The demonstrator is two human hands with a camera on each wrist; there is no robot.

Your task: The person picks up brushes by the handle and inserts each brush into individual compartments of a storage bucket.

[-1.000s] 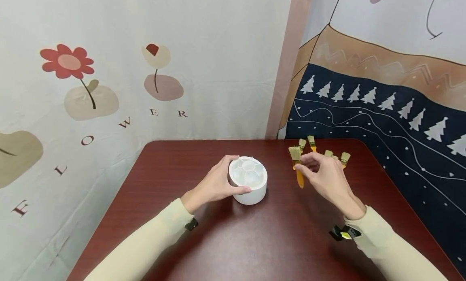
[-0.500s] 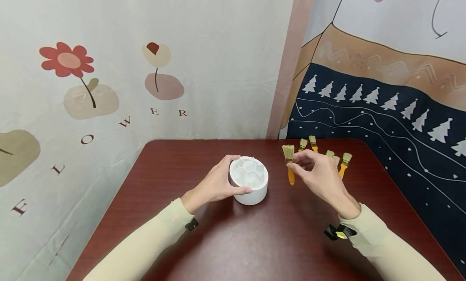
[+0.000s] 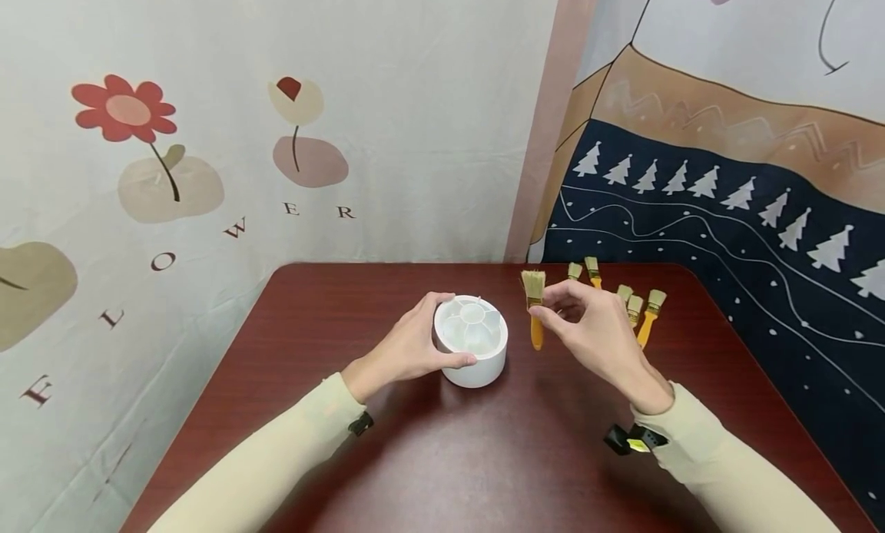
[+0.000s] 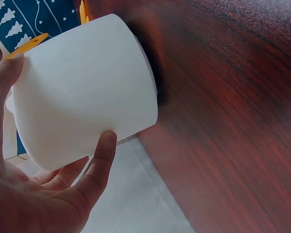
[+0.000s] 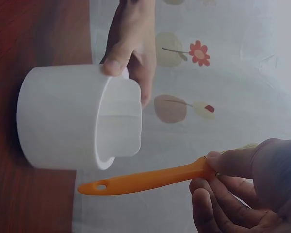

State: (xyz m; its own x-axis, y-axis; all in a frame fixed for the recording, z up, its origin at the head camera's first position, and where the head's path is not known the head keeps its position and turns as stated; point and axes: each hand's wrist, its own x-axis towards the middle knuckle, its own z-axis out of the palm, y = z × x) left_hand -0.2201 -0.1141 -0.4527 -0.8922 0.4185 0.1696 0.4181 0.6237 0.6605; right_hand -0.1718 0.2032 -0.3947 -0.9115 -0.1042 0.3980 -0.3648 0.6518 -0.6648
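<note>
A white round holder [image 3: 473,373] with divided compartments stands upright on the table. My left hand [image 3: 413,345] grips it from the left, thumb on the near side and fingers round the far side. Just right of the holder, my right hand [image 3: 598,329] pinches a paintbrush [image 3: 536,335] near its metal band, bristles up and handle hanging down. In the right wrist view the orange handle [image 5: 145,182] points toward the holder's rim, apart from it. The left wrist view shows the holder's smooth outer wall [image 4: 87,92] between thumb and fingers.
Several more paintbrushes [image 3: 650,318] with orange handles lie at the table's back right, partly hidden behind my right hand. The reddish-brown table [image 3: 470,471] ends at a printed cloth backdrop [image 3: 429,134] behind and to the sides.
My right hand has moved left with the paintbrush, closer to the holder. More of the brushes behind it now show. My left hand keeps its grip on the holder.
</note>
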